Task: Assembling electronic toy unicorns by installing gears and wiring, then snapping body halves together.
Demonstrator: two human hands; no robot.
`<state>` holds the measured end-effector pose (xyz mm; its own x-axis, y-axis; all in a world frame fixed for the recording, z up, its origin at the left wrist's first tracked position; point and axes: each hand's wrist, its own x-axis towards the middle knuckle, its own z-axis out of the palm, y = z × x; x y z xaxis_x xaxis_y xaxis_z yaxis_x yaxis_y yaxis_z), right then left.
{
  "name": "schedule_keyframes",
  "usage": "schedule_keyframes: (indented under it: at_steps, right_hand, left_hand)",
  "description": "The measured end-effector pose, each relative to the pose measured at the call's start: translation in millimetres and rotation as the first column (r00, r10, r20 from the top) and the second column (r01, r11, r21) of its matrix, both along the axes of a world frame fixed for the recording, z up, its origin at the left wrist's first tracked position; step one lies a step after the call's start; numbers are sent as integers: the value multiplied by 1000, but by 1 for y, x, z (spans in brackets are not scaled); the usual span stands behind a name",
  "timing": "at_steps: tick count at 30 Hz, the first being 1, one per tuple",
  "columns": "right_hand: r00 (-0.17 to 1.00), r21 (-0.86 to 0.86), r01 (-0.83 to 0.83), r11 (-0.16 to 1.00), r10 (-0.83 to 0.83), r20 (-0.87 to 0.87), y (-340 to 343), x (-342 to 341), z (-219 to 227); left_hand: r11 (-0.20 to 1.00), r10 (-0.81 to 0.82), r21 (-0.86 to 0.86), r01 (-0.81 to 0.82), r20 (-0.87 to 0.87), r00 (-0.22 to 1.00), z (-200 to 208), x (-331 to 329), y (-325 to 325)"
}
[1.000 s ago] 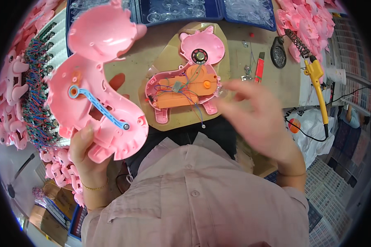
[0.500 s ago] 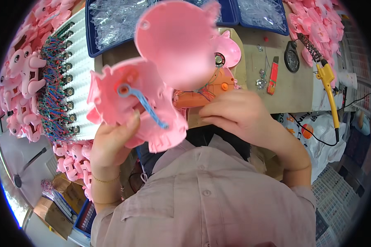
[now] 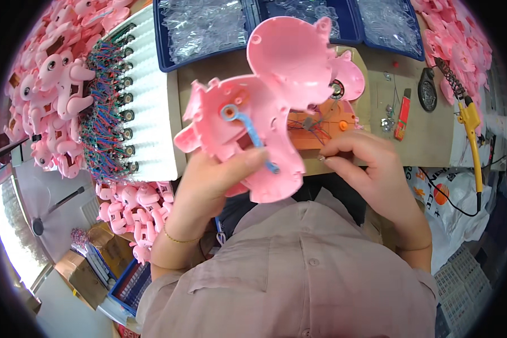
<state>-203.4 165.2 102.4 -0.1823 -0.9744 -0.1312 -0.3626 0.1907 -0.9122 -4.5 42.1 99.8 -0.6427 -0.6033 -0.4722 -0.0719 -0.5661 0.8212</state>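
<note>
My left hand [image 3: 208,174] grips a hollow pink plastic toy shell [image 3: 290,50] by its lower edge, its inside turned up and the thumb across it. Inside the shell a blue lever [image 3: 249,129] with a ring end lies under the thumb. My right hand [image 3: 374,169] pinches a tiny shiny metal piece [image 3: 321,158] between thumb and forefinger, just right of the shell; its kind is too small to tell. Behind the raised shell, partly hidden, lies another pink shell half [image 3: 349,76] with a round speaker [image 3: 337,89] and an orange part [image 3: 305,135] with thin wires.
Blue trays [image 3: 164,50] of clear plastic parts stand at the back. A white rack [image 3: 158,112] holds wired speakers at left, beside piled pink toys [image 3: 53,67]. A red cutter [image 3: 403,115], a black oval object [image 3: 427,90] and a yellow soldering iron [image 3: 472,127] are at right.
The view has shifted, so the scene sits further right. The shell has tilted and lowered slightly. My right fingers have come up from the wires, now showing a tiny metal piece.
</note>
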Motion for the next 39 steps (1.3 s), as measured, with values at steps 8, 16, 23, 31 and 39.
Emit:
schedule_keyframes:
  at_steps: [8, 16, 23, 31, 39]
  right_hand:
    - [993, 6, 24, 1000, -24, 114, 1, -1, 6]
    - [990, 66, 114, 991, -119, 81, -2, 9, 7]
    - [995, -231, 61, 971, -78, -69, -3, 9, 3]
    - [813, -506, -1, 862, -294, -502, -13, 24, -13]
    - [780, -527, 85, 846, -386, -493, -15, 33, -20]
  left_hand:
    - [999, 8, 40, -9, 1, 1000, 2, -12, 2]
    - [999, 11, -49, -10, 22, 1000, 1, -5, 3]
    - [948, 73, -313, -52, 56, 996, 1, -25, 20]
    - [784, 33, -616, 80, 170, 985, -9, -40, 33]
    - [730, 81, -682, 47, 156, 984, -13, -35, 36]
